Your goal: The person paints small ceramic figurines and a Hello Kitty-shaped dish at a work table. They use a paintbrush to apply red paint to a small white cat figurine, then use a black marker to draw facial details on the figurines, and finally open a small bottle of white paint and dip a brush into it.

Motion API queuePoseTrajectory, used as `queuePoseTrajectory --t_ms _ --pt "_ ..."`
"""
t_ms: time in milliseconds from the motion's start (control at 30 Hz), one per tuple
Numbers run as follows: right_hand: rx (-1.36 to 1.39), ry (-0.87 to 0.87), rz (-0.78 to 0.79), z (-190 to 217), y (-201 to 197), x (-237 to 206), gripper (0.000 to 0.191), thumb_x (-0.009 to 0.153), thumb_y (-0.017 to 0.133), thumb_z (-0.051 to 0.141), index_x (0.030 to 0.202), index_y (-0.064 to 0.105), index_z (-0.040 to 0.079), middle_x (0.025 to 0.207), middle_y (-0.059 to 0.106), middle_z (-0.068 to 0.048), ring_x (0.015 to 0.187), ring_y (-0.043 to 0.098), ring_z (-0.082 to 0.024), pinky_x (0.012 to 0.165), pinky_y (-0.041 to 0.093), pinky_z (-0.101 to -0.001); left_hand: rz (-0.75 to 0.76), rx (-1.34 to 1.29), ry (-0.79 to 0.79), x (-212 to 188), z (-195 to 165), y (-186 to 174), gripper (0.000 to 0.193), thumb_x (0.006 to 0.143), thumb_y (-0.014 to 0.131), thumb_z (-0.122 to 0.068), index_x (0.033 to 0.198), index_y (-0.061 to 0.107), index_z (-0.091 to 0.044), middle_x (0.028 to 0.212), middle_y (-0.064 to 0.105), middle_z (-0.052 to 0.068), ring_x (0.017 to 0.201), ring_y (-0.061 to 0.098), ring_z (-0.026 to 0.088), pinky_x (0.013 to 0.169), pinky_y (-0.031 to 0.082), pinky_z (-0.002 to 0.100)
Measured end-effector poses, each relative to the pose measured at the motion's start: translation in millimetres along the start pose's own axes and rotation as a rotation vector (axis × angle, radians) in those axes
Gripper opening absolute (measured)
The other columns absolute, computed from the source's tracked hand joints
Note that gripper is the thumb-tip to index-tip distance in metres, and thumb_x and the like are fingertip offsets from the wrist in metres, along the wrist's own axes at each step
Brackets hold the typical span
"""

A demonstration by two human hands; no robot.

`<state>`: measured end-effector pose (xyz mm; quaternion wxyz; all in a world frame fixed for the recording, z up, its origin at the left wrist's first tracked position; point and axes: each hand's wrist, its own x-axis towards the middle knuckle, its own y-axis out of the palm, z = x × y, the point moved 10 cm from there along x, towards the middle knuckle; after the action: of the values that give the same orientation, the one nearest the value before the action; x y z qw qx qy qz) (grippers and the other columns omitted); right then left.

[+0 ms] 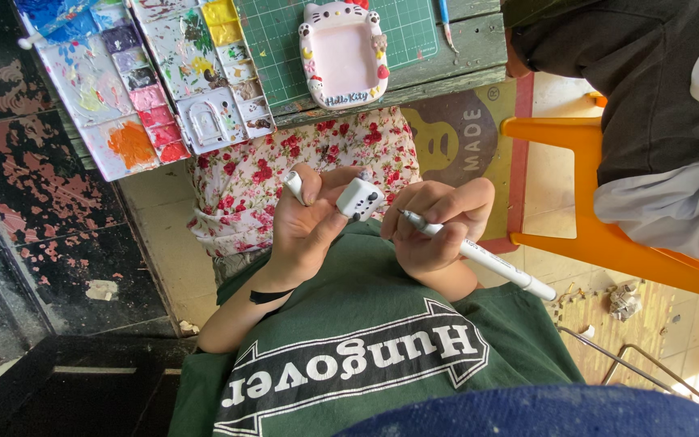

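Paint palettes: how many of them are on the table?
2. One palette lies at the table's left end, the other palette right beside it, next to the green mat. The picture's top edge cuts off both.

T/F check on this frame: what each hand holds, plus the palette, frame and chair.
1. The left hand holds a small white figure. True; it also grips a pen cap.
2. The right hand holds a paintbrush. False: it holds a white pen, tip toward the figure.
3. The palette is clean. False: its wells hold orange, red, pink, purple, blue and yellow paint.
4. A pink cat-shaped frame lies on the green mat. True.
5. The chair is blue. False: it is orange.
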<state>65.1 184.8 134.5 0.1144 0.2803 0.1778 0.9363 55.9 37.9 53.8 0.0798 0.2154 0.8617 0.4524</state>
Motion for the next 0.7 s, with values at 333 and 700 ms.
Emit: queuePoseTrajectory --t_ms 333,700 --pt "-0.007 0.044 0.102 -6 10 -3 0.039 0.111 0.048 0.040 0.091 0.041 0.007 0.052 0.045 -0.003 0.039 0.045 -0.013 0.038 0.049 -0.0295 0.010 0.181 0.188 0 -22 13 0.055 0.091 0.071 0.016 0.112 0.032 -0.017 0.135 0.048 0.009 0.137 0.057 0.031 0.102 0.058 0.037" --pt "-0.025 0.090 0.132 -7 17 -6 0.038 0.112 0.047 0.038 0.093 0.040 0.006 0.053 0.043 -0.005 0.039 0.043 -0.013 0.038 0.044 -0.0292 0.021 0.468 0.389 -3 -38 28 0.063 0.085 0.076 0.018 0.111 0.029 -0.015 0.127 0.048 0.010 0.129 0.062 0.035 0.095 0.065 0.044"
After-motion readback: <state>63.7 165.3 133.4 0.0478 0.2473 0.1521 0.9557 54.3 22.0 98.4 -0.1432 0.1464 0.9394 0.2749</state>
